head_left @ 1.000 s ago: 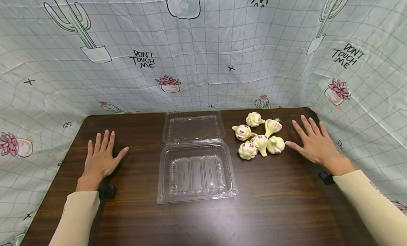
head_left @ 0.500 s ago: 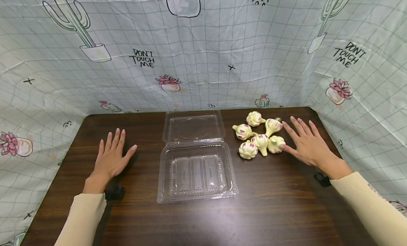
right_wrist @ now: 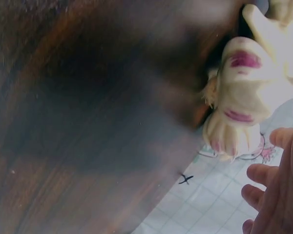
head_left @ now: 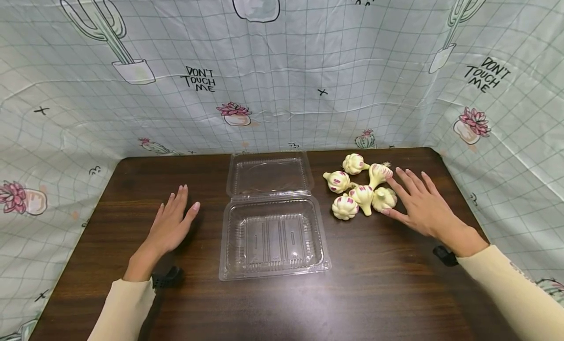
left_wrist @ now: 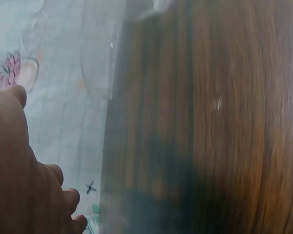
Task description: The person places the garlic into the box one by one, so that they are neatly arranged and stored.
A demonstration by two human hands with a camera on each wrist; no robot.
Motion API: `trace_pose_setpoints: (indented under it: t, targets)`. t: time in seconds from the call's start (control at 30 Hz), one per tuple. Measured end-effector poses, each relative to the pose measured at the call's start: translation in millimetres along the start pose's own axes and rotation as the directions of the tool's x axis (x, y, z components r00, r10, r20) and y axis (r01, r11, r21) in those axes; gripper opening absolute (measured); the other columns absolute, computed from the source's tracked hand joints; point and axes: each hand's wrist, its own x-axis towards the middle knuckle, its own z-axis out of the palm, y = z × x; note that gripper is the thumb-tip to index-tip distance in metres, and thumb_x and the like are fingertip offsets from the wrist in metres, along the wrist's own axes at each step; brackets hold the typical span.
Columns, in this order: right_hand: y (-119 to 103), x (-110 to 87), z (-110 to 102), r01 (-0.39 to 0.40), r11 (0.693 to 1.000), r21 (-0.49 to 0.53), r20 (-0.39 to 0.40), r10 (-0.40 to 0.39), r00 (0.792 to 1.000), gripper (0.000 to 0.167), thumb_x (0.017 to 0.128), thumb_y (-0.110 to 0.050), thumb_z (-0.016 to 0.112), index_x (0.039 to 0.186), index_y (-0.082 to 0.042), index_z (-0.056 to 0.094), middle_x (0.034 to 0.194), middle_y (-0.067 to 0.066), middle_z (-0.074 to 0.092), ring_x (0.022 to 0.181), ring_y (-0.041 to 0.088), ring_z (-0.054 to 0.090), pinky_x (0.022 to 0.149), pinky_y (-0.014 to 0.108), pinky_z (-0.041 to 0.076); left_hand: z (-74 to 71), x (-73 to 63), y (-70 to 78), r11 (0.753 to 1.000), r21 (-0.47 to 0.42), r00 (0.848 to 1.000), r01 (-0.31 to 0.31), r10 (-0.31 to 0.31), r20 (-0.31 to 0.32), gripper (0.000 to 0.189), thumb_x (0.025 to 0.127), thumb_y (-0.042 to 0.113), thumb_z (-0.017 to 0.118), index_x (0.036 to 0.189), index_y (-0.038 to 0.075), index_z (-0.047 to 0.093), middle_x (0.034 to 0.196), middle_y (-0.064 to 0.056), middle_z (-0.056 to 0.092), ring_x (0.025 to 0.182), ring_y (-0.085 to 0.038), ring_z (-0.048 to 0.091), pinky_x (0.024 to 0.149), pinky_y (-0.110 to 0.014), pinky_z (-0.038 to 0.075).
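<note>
Several garlic bulbs (head_left: 362, 199), cream with purple streaks, lie clustered on the right of the dark wooden table (head_left: 282, 306). My right hand (head_left: 420, 204) is spread just right of them, its thumb beside the nearest bulb (head_left: 385, 199); whether it touches cannot be told. In the right wrist view, garlic (right_wrist: 249, 80) is close to the fingers (right_wrist: 263, 173). An unfolded clear plastic clamshell container (head_left: 273, 238) sits mid-table, its lid (head_left: 270, 174) towards the back. Left of it, my left hand (head_left: 169, 223) reaches forward with straight fingers, holding nothing.
A pale grid-patterned cloth (head_left: 282, 86) with cactus drawings stands behind the table and on both sides. Each wrist wears a dark strapped device, one (head_left: 167, 277) on the left and another (head_left: 445, 256) on the right.
My left hand has moved right towards the container and turned partly onto its side. My right hand has shifted left, closer to the garlic. The container and bulbs stay where they were.
</note>
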Motion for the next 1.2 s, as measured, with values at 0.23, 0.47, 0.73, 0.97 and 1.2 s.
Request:
trace_pose_setpoints:
  t: [0.23,0.47,0.73,0.97,1.2]
  targets:
    - [-4,-2.6,2,0.023,1.000,0.010,-0.025,-0.023,0.999,0.094,0.099,-0.074,0.050,0.158,-0.001,0.043,0.160,0.030,0.039,0.146,0.051,0.037,0.124,0.067,0.020,9.5,-4.2,14.9,0.991,-0.127,0.999,-0.050,0.047,-0.023,0.080,0.115,0.052,0.032,0.169,0.000,0.003,0.174,-0.026,0.004,0.160,-0.051,0.002,0.125,-0.072,0.002]
    - [-6,-5.2,5,0.039,0.999,-0.004,-0.054,-0.039,0.998,0.094,0.098,-0.075,0.052,0.157,-0.003,0.045,0.157,0.030,0.043,0.143,0.051,0.041,0.120,0.069,0.027,18.9,-7.7,26.1,0.939,-0.342,0.999,0.032,-0.025,0.026,0.079,0.114,0.052,0.036,0.171,0.008,0.005,0.175,-0.024,0.006,0.158,-0.052,0.010,0.123,-0.075,0.013]
    - [-8,-6.7,8,0.071,0.997,0.002,-0.096,-0.071,0.993,0.095,0.101,-0.079,0.037,0.156,-0.003,0.047,0.154,0.031,0.046,0.139,0.051,0.045,0.117,0.069,0.030,21.1,-10.2,41.0,0.834,-0.538,0.992,0.125,-0.118,0.047,0.069,0.114,0.032,0.051,0.167,0.000,0.021,0.171,-0.022,0.028,0.155,-0.042,0.033,0.125,-0.057,0.033]
    - [-10,-7.3,9,0.092,0.996,0.001,-0.125,-0.091,0.988,0.101,0.100,-0.081,0.016,0.153,-0.001,0.049,0.149,0.031,0.051,0.134,0.051,0.050,0.116,0.069,0.032,28.6,-13.4,44.1,0.714,-0.683,0.988,0.152,-0.138,0.075,0.063,0.110,0.018,0.058,0.164,-0.002,0.031,0.165,-0.024,0.040,0.138,-0.038,0.057,0.104,-0.033,0.057]
    - [-10,-7.1,11,0.103,0.995,-0.006,-0.140,-0.103,0.985,0.101,0.100,-0.081,0.015,0.152,-0.002,0.050,0.146,0.032,0.054,0.131,0.050,0.052,0.114,0.068,0.034,31.4,-16.7,48.5,0.662,-0.732,0.987,0.158,-0.131,0.094,0.059,0.107,0.008,0.061,0.159,-0.006,0.037,0.156,-0.030,0.047,0.104,-0.007,0.069,0.089,-0.030,0.063]
